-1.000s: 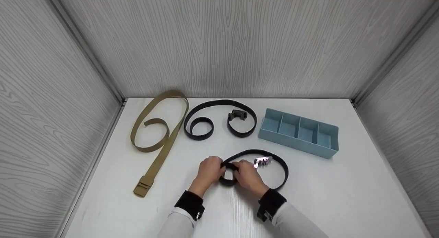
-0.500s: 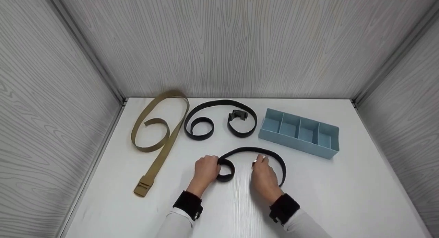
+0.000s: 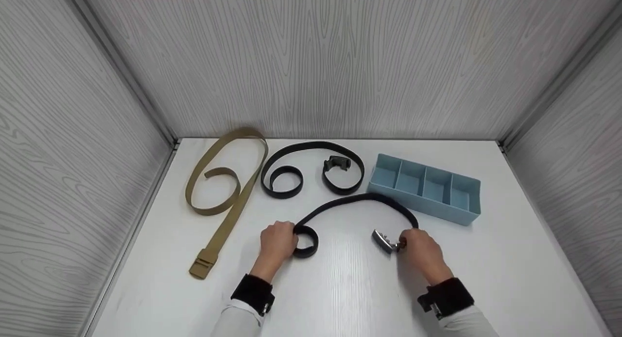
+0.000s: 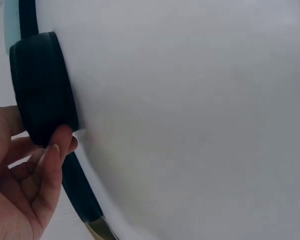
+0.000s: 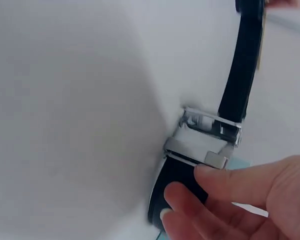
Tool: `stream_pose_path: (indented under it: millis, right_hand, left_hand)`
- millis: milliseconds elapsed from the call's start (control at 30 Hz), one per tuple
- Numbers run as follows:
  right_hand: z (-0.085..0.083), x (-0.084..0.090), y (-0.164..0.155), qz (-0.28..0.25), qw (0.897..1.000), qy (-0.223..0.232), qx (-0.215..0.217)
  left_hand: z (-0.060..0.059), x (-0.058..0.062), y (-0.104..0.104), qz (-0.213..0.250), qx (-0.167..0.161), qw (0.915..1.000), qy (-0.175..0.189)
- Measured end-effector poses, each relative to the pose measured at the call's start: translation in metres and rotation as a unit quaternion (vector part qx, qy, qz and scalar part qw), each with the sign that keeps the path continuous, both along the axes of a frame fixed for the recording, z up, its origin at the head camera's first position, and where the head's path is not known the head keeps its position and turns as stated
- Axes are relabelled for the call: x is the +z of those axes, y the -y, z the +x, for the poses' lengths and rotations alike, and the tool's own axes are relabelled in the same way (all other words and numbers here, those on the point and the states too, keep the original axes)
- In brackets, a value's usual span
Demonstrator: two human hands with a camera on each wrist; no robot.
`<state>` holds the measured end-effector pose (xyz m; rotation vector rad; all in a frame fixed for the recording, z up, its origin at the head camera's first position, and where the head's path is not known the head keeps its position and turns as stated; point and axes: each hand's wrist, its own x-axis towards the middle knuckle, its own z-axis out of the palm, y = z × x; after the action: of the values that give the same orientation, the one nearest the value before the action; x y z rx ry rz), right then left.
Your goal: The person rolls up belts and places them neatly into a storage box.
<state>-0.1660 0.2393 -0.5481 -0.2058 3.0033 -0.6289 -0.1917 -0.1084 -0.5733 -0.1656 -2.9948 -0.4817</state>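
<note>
A black belt [image 3: 369, 197] arches between the two hands on the white table, its bend close to the box. My left hand [image 3: 277, 244] pinches the belt at its small coiled end [image 3: 305, 253]; in the left wrist view the thumb and fingers close on the edge of the coil [image 4: 42, 85]. On the other side, my right hand [image 3: 423, 253] holds the belt just behind its silver metal buckle [image 3: 382, 241]. The right wrist view shows the buckle [image 5: 200, 140] beyond the thumb and fingertips, which grip the strap right beside it.
An olive webbing belt [image 3: 193, 181] with a matching buckle [image 3: 201, 265] lies at the left. Behind the hands is a second black belt [image 3: 311, 145] with a dark buckle [image 3: 337, 162]. A blue four-compartment box [image 3: 420, 202] stands at the back right, near the wall.
My right hand first left the coil for the buckle, then drew the buckle end right. My left hand slid left with the coil, and the belt's loop opened into a wide arch.
</note>
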Motion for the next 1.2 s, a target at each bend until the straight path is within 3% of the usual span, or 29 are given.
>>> stream_pose_path:
  millis: [267,467,667,733,867,1033,1133,1200]
  right_hand:
    - [-0.011,0.002,-0.034,-0.028,0.999,0.038,-0.009]
    - [-0.015,0.011,-0.026,-0.004,0.999,0.048,0.013]
    - [-0.011,0.017,0.014,0.023,0.997,-0.077,0.004]
    - [-0.009,0.016,0.033,-0.001,0.996,-0.093,0.007]
    - [-0.004,0.011,0.078,-0.093,0.994,-0.036,0.048]
    - [0.001,-0.004,0.127,-0.195,0.975,0.039,0.102]
    - [0.001,-0.013,0.147,-0.240,0.964,0.066,0.096]
    - [0.000,-0.018,0.156,-0.238,0.966,0.053,0.086]
  left_hand:
    - [0.004,0.003,0.006,-0.001,0.023,0.9991,0.037]
    - [0.005,0.000,0.002,0.015,0.036,0.9970,0.066]
    - [0.007,-0.003,-0.005,0.045,0.060,0.9942,0.078]
    - [0.008,-0.004,-0.007,0.051,0.067,0.9935,0.077]
    - [0.011,-0.004,-0.012,0.062,0.078,0.9926,0.069]
    - [0.014,-0.004,-0.018,0.066,0.094,0.9913,0.065]
    - [0.014,-0.003,-0.022,0.071,0.095,0.9907,0.066]
    - [0.015,-0.003,-0.024,0.078,0.090,0.9907,0.066]
